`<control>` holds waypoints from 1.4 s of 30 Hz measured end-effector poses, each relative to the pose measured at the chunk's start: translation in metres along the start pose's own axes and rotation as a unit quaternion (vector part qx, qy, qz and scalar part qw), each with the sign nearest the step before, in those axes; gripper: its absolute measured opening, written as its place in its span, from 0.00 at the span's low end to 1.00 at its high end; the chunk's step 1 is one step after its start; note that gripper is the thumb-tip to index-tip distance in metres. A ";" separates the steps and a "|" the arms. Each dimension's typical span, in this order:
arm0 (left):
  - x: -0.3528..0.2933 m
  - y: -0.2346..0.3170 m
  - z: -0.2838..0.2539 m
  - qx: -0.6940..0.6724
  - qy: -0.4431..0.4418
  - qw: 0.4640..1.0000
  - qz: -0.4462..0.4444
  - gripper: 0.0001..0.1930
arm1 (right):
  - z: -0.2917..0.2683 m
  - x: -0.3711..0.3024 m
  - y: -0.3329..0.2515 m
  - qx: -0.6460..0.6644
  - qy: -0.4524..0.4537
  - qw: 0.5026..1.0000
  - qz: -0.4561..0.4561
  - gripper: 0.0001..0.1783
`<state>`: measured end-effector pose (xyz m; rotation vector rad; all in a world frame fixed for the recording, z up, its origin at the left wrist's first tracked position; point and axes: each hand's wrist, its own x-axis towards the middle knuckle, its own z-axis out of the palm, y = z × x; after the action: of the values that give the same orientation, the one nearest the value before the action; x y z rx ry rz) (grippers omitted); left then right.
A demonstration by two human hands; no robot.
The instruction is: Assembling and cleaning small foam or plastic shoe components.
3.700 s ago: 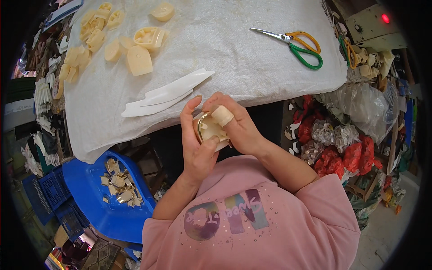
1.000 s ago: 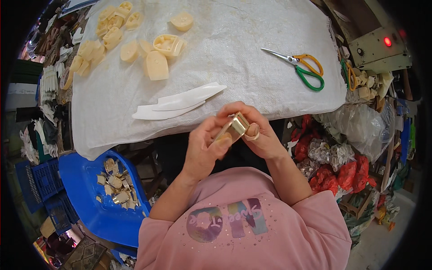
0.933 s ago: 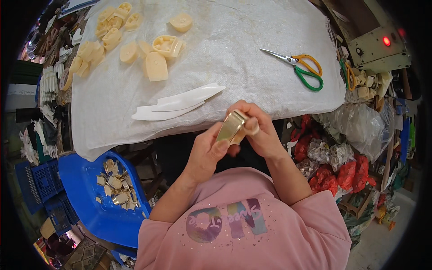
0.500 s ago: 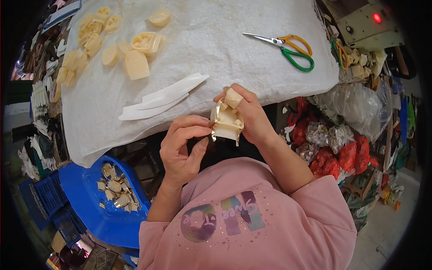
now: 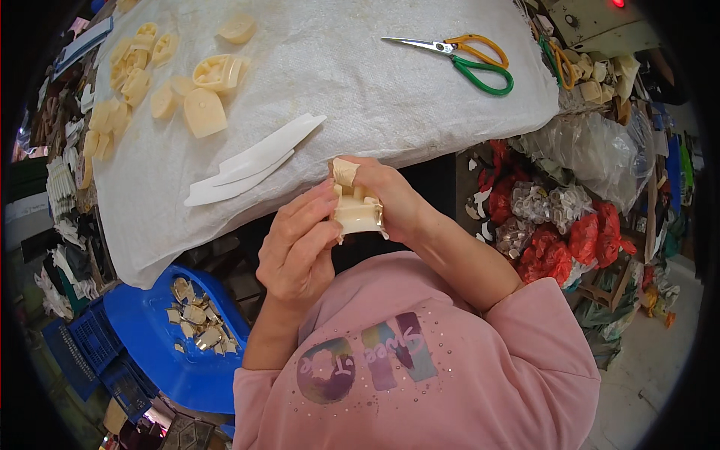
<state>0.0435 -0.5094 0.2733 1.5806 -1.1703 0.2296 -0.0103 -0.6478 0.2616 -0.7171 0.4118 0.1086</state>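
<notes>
Presently, by the near edge of the table (image 5: pixel 337 90), left hand (image 5: pixel 298 244): fingers bent, close together, against a hollow cream piece (image 5: pixel 360 219), ribbed within, shiny gold along its sides. Right hand (image 5: pixel 388 196): fingers curled, gripping it; tips hidden.

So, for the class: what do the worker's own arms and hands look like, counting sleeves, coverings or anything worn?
The loose, short left sleeve and right sleeve are pink fabric, leaving the forearms bare. The left hand is ungloved, with no ring or watch visible. The right hand is ungloved too, but a beige, tube-shaped wrap covers part of its thumb.
</notes>
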 end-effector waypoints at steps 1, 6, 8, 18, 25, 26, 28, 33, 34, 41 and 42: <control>-0.001 0.000 0.000 0.002 0.001 1.000 -0.001 0.10 | 0.002 -0.001 0.000 0.015 0.034 0.999 0.019 0.08; -0.003 0.000 0.003 0.006 0.000 1.000 0.002 0.12 | -0.006 0.004 0.003 0.004 -0.002 1.000 0.003 0.10; -0.003 -0.001 0.000 0.008 0.001 1.000 0.004 0.12 | -0.008 0.005 0.003 -0.009 -0.035 0.999 -0.002 0.13; -0.011 -0.008 -0.011 0.012 0.071 0.997 -0.015 0.12 | -0.024 -0.016 -0.016 -0.210 -0.130 0.964 -0.094 0.24; -0.013 -0.007 -0.011 0.010 0.051 0.998 -0.031 0.13 | -0.024 -0.014 -0.020 -0.201 -0.155 0.960 -0.118 0.16; -0.012 -0.008 -0.010 0.011 0.045 0.999 -0.024 0.13 | -0.024 -0.014 -0.021 -0.201 -0.155 0.960 -0.117 0.16; -0.012 -0.007 -0.010 0.014 0.039 0.999 -0.018 0.13 | -0.025 -0.015 -0.022 -0.260 -0.145 0.948 -0.108 0.13; -0.009 -0.007 -0.013 0.011 0.006 0.999 -0.051 0.10 | -0.024 -0.013 -0.024 -0.353 -0.135 0.916 -0.133 0.10; -0.009 -0.007 -0.013 0.012 0.007 0.999 -0.051 0.10 | -0.024 -0.012 -0.025 -0.377 -0.130 0.908 -0.125 0.10; -0.014 -0.014 -0.011 0.004 0.012 0.998 -0.066 0.05 | -0.026 -0.003 -0.022 -0.310 -0.114 0.939 -0.095 0.13; -0.014 -0.014 -0.012 0.011 0.012 0.998 -0.062 0.04 | -0.022 -0.004 -0.023 -0.299 -0.102 0.941 -0.118 0.14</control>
<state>0.0522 -0.4930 0.2601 1.6584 -1.0510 0.1806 -0.0161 -0.6795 0.2623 -1.3373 0.0823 0.0802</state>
